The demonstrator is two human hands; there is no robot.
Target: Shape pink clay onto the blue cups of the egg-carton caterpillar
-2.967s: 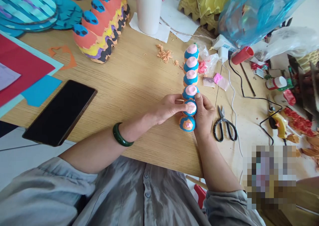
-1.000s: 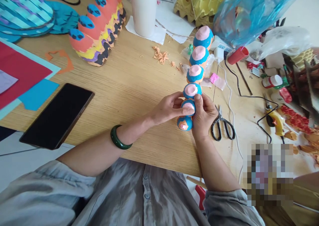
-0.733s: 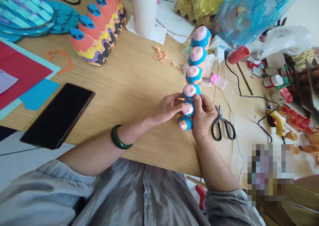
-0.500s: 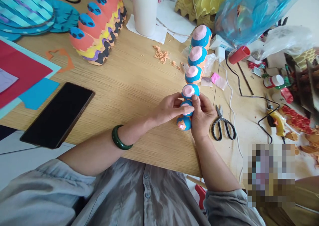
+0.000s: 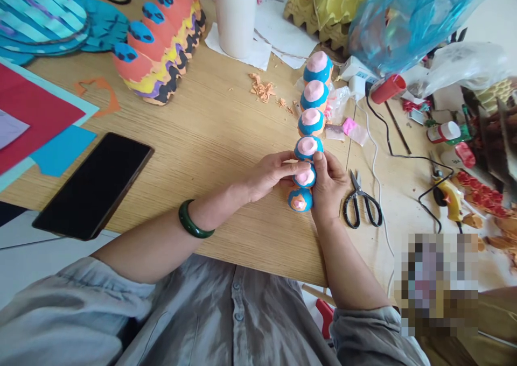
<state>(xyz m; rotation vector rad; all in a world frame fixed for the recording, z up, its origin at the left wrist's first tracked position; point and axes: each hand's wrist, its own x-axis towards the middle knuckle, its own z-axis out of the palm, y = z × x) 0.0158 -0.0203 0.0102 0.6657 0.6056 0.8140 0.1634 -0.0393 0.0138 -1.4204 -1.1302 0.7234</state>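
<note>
A chain of several egg-shaped segments [image 5: 311, 122], painted blue with pink tips, runs up from my hands across the wooden table. My left hand [image 5: 271, 176] comes in from the left, its fingers lying across the second segment from the near end [image 5: 305, 176]. From the right, my right hand [image 5: 329, 185] pinches that same segment and the joint above it with thumb and fingers. The nearest segment [image 5: 300, 199] sticks out below both hands, showing a pink and orange end.
Black-handled scissors [image 5: 362, 207] lie just right of my right hand. A black phone [image 5: 92, 185] lies to the left. Behind stand a white bottle [image 5: 235, 16] and an orange, blue-spotted craft piece [image 5: 157, 46]. A yellow glue gun [image 5: 446, 196] and its cord sit at right.
The far end of the chain has swung left and bent toward me. Both hands stay around the same segment, with only small shifts.
</note>
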